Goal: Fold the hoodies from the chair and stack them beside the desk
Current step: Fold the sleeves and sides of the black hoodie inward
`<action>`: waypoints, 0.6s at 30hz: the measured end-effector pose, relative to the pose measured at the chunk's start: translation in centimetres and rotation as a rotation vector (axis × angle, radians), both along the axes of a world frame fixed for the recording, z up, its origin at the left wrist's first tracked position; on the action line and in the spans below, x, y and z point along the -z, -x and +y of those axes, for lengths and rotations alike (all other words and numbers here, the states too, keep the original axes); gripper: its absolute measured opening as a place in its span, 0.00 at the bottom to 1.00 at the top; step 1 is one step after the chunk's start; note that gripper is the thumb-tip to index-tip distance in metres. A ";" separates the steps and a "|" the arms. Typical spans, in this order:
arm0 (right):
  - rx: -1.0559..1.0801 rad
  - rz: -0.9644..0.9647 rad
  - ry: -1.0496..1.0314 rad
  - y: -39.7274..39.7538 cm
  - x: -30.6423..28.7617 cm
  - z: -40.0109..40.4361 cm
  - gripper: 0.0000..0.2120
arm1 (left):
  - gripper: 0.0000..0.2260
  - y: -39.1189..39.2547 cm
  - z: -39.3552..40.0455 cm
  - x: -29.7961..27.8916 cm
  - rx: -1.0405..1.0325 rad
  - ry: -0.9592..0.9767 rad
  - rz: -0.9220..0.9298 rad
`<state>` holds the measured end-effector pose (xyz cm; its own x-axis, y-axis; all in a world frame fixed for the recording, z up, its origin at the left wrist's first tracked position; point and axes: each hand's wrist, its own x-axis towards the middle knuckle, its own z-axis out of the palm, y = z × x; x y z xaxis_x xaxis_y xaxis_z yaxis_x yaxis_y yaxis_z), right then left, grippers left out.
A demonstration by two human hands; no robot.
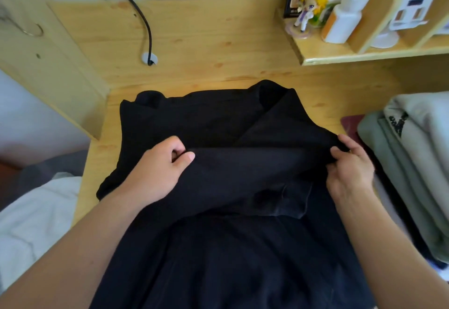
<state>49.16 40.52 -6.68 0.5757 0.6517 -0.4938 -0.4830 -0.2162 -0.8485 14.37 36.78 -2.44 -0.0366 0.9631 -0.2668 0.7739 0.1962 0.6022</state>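
A black hoodie (218,124) lies spread on the wooden desk (194,41), partly folded, its lower part hanging toward me over the front edge. My left hand (155,175) pinches a folded edge of the black cloth at its left side. My right hand (349,170) grips the same fold at its right end, fingers curled over the cloth. The fold between my hands is lifted a little above the layer below. A stack of folded grey-green hoodies (413,163) sits at the right on the desk.
A black cable (143,22) runs into a hole in the desk at the back left. A shelf (364,53) at the back right holds a yellow-haired figurine (311,5) and white bottles (345,17). White cloth (36,216) lies at the lower left, off the desk.
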 end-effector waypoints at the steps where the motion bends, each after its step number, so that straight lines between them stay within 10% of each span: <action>1: -0.043 -0.003 0.021 0.0 0.6 -0.1 0.20 | 0.10 0.1 0.2 0.8 0.019 0.043 0.024; 10: -0.422 -0.339 0.326 0.5 -0.4 -3.4 0.32 | 0.13 0.1 -1.1 2.7 -0.007 0.269 -0.032; 15: -0.638 -0.188 0.441 3.3 -0.1 -6.5 0.25 | 0.10 -0.7 -1.7 -2.5 -0.415 0.409 -0.733; 18: -0.574 0.091 0.385 3.3 -2.3 -7.8 0.04 | 0.15 -0.3 -1.8 -4.3 -0.415 0.515 -0.968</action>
<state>45.90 32.76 -4.43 0.1375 0.6092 -0.7810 -0.2678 -0.7363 -0.6215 14.63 34.95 1.87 0.1098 0.6949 -0.7107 -0.1447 0.7185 0.6802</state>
